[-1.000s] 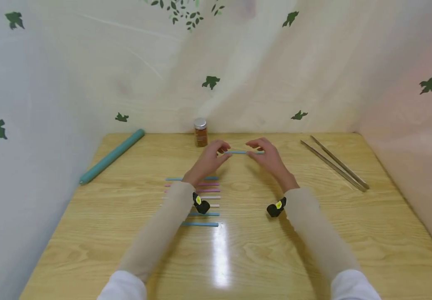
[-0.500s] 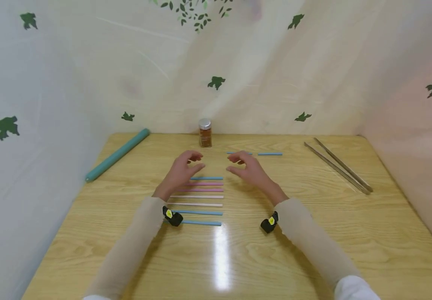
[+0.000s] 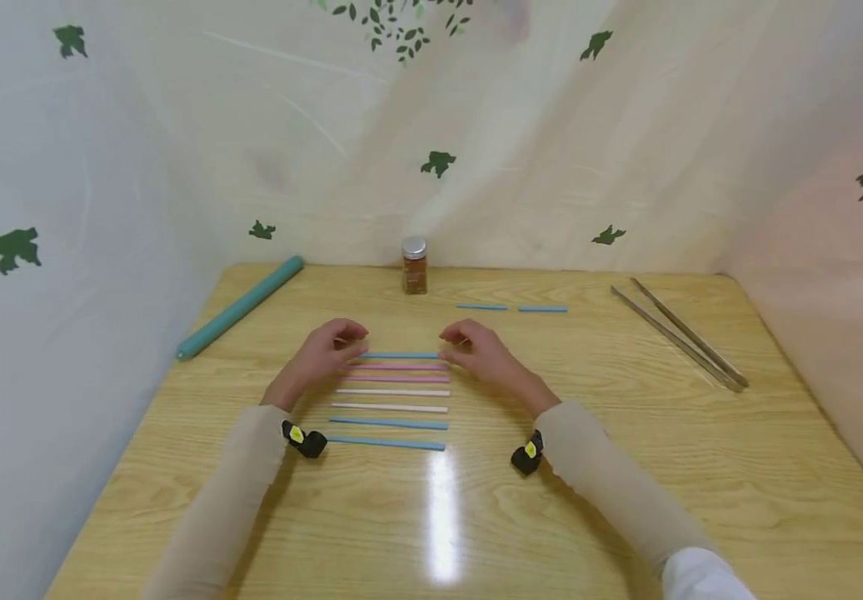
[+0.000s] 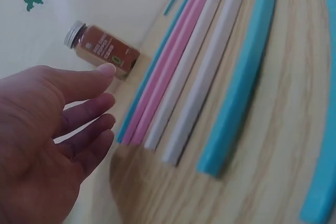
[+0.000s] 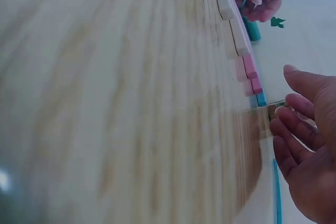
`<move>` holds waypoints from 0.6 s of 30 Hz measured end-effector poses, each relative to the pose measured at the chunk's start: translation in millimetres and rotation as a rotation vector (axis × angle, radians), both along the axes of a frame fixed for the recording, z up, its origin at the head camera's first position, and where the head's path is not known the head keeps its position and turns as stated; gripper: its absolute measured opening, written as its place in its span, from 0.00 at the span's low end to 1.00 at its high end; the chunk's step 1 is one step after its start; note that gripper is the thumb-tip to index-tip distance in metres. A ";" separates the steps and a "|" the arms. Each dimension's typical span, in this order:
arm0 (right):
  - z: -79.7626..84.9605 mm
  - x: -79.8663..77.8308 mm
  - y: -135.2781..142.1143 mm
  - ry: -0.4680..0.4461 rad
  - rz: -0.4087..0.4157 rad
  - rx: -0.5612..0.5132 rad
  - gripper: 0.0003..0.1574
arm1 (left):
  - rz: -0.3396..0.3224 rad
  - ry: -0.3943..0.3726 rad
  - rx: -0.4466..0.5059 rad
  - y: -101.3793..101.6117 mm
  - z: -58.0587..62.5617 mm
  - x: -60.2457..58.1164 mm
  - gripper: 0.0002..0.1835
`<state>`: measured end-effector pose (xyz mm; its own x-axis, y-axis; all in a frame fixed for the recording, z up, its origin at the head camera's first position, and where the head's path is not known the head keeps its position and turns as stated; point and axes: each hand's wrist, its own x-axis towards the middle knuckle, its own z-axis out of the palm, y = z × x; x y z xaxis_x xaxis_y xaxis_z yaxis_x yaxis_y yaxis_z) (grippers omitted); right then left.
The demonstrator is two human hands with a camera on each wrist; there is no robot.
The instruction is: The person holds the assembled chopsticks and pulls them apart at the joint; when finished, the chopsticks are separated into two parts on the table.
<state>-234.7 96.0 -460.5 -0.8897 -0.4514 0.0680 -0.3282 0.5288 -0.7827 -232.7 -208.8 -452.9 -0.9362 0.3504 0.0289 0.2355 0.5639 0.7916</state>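
Observation:
A row of long, thin strips lies side by side on the table: a far blue strip (image 3: 401, 355), two pink strips (image 3: 401, 367), two white strips (image 3: 394, 392) and two nearer blue strips (image 3: 390, 422). My left hand (image 3: 319, 350) is by the left end of the far blue strip, thumb and fingers apart, as the left wrist view shows. At its right end is my right hand (image 3: 480, 350), fingers loosely bent with a gap before the thumb. Neither hand holds anything. Two short blue strips (image 3: 481, 306) lie end to end behind the row.
Behind the row stands a spice jar (image 3: 415, 267) with a silver lid. A teal rod (image 3: 240, 308) lies at the far left of the table. Two long, thin brownish bars (image 3: 679, 337) rest at the right. Patterned cloth (image 3: 521, 167) hangs around the table.
Both hands have left the short blue strips at the back and come nearer. The left hand has also moved left, so the hands now stand at opposite ends of the far blue strip.

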 end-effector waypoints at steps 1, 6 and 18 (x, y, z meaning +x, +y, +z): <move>0.0 0.1 -0.6 -0.007 -0.002 0.000 0.22 | 0.002 -0.008 -0.008 -1.7 -0.8 0.0 0.16; -1.0 -1.0 -2.3 -0.015 -0.014 0.027 0.19 | 0.016 -0.029 -0.021 -4.8 -4.1 1.2 0.12; -7.7 -7.4 -2.2 0.039 0.020 0.085 0.12 | -0.009 0.022 -0.060 -5.7 -10.2 -2.5 0.07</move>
